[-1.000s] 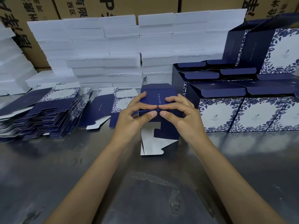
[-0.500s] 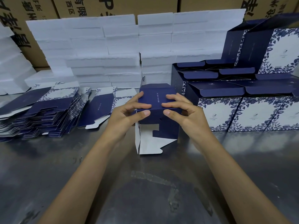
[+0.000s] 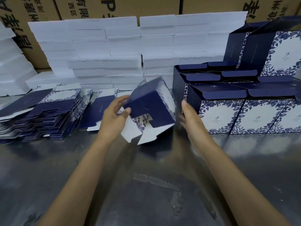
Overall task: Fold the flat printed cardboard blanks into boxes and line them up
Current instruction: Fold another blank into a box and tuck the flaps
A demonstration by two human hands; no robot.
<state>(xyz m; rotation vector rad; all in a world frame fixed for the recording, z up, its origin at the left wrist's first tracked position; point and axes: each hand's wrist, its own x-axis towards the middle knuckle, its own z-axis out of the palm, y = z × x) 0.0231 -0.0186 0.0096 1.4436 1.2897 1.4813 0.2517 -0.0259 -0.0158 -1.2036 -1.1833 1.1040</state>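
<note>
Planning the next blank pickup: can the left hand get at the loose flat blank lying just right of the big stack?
Probably not yet: the left hand grips the half-folded box. Once freed, the way looks open, since the flat blank lies uncovered on the table beside that hand.

Half-folded box (image 3: pixel 151 103): navy panels, white face with blue leaf border, plain white inside flaps. Flat blanks (image 3: pixel 40 115) in stack: same navy, white and blue foliage print (edges white-grey). Finished boxes (image 3: pixel 236 115): navy tops, white fronts framed by blue leaves, small dark logo. Foam slabs (image 3: pixel 101 51): plain white. Cartons (image 3: pixel 127 5) behind: brown, black lettering. Table (image 3: pixel 146 185): dull grey metal, pale scuffs.
</note>
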